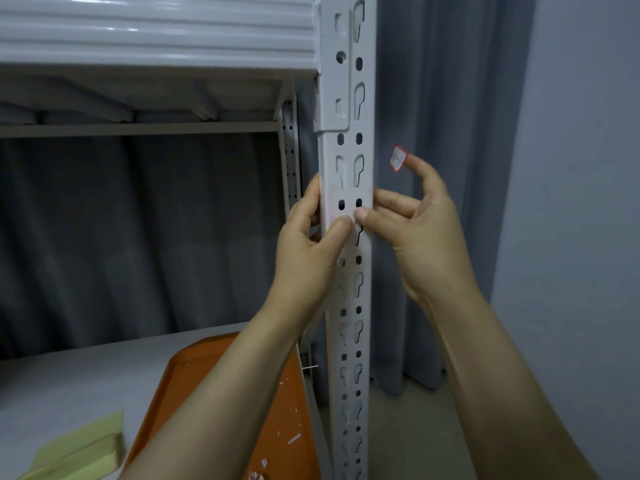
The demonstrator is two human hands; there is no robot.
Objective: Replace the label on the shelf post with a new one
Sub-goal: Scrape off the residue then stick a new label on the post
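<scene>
A white perforated shelf post (pixel 348 140) runs top to bottom through the middle of the view. A cleaner rectangular patch (pixel 349 194) shows on the post's face at hand height. My left hand (pixel 308 247) wraps the post's left edge, its thumb pressing on the face. My right hand (pixel 415 230) meets it from the right, thumb on the post. A small white label with a red border (pixel 398 158) sticks to the raised fingertip of my right hand, clear of the post.
An orange tray (pixel 284 403) with white paper scraps lies on the lower shelf board (pixel 86 382). A stack of yellow-green paper (pixel 86 448) lies at the lower left. A white shelf beam (pixel 156 29) crosses above. Grey curtains (pixel 433 98) hang behind.
</scene>
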